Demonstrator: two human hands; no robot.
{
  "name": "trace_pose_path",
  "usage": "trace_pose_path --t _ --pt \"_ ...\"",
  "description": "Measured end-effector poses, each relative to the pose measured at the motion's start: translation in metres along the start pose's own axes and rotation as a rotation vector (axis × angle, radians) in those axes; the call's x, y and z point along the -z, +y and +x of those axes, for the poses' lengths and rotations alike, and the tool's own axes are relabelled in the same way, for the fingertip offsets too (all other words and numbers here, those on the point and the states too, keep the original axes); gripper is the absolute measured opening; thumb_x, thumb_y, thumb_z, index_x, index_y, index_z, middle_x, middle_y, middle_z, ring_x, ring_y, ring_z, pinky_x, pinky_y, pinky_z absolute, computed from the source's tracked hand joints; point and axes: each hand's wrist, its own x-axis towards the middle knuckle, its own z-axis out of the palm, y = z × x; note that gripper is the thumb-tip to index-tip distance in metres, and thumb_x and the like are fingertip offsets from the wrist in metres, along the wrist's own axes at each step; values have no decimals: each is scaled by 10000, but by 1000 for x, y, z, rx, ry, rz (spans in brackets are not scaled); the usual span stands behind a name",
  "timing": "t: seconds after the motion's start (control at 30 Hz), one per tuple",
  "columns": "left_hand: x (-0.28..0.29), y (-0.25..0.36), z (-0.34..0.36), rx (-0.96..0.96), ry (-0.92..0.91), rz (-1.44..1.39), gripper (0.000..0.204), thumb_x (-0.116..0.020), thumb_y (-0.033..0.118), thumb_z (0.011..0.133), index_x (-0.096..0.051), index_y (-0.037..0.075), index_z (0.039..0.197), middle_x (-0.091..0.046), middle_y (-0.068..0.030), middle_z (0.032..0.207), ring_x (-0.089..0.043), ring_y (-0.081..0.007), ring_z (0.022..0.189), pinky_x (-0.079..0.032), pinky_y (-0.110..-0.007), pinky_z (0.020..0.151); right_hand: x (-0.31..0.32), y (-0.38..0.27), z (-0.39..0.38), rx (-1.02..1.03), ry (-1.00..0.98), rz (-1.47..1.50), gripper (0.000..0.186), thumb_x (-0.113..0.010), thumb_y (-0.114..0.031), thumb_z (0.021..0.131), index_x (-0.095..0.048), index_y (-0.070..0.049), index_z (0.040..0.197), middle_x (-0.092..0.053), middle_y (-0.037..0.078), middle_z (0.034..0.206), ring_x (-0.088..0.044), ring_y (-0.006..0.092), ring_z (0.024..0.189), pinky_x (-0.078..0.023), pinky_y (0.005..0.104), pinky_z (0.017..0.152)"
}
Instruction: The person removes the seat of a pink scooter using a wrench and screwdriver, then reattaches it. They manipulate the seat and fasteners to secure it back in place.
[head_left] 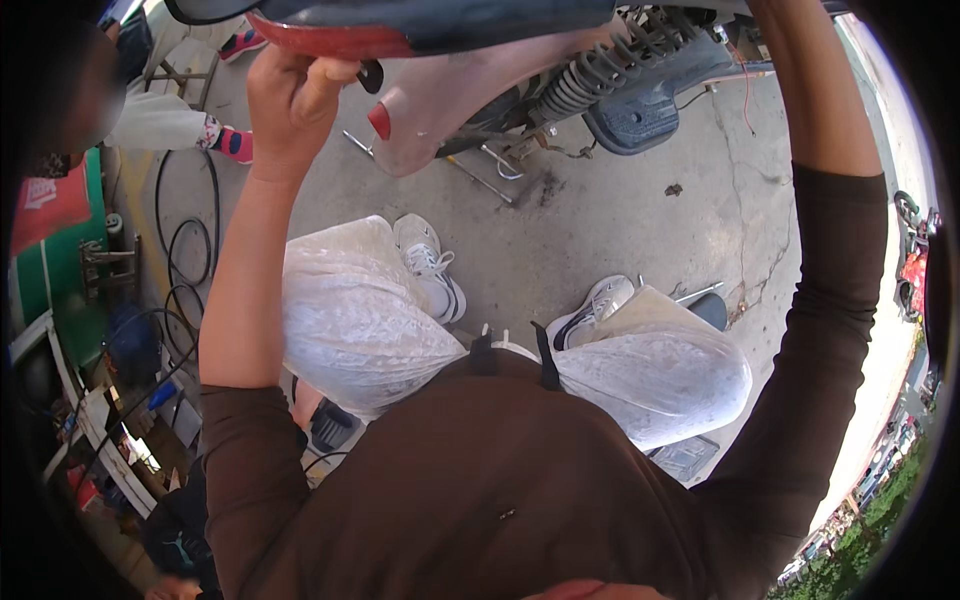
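My left hand (295, 105) is raised at the upper left, its fingers curled in a closed grip just below the red tail light (335, 40) of a scooter or motorcycle. A small dark rounded piece (371, 77) shows beside the fingertips; what the hand grips I cannot make out. Above the light runs the dark body panel (500, 25). Below it hang a pale pink rear fender (430, 100) with a red reflector (379, 122), and a coil-spring shock absorber (590, 85). My right forearm (825, 100) reaches up past the top edge, so the hand is out of sight.
Metal tools (480, 178) lie on the concrete floor under the fender. A grey-blue plastic part (635, 125) hangs beside the shock absorber. Black hose (190, 240) coils at the left. Another person's pink-and-dark shoe (236, 145) is at the far left. My white shoes (430, 260) flank the floor ahead.
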Motion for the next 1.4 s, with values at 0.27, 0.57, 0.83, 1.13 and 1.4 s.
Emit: trace_pose_path --t 0.27,0.57,0.83,1.13,1.4 --pt "4 14 1 -7 -41 88 558 -706 572 753 -672 19 825 -664 -58 771 -614 -173 725 -464 -297 646 11 10 6 -91 -80 245 264 -652 -248 881 -684 -29 1026 -535 -28 657 -380 52 491 -283 236 424" --pt "1 11 -1 -9 -28 -6 494 -737 497 761 -666 12 825 -667 -67 781 -624 -192 734 -473 -308 665 5 -17 0 244 -91 -54 269 -672 -184 850 -688 52 979 -666 88 820 -577 132 732 -466 272 691" --pt "1 10 -3 16 -40 -53 412 -758 398 769 -658 5 844 -664 -62 787 -620 -171 739 -476 -307 668 34 -10 6 35 -103 173 243 -677 -204 860 -691 15 964 -553 2 663 -458 71 549 -357 244 442" --pt "0 1 -4 7 -35 -59 434 -769 416 758 -635 8 820 -639 -53 739 -599 -155 683 -467 -292 638 26 -14 -2 123 27 87 233 -640 -153 877 -682 60 963 -648 47 784 -551 112 670 -451 271 609" --pt "-3 -4 -5 -26 -46 -73 409 -754 395 781 -626 8 815 -620 -51 737 -582 -153 650 -460 -298 619 7 -3 -25 244 368 106 228 -612 -170 860 -704 26 933 -696 138 800 -629 218 719 -483 324 715"
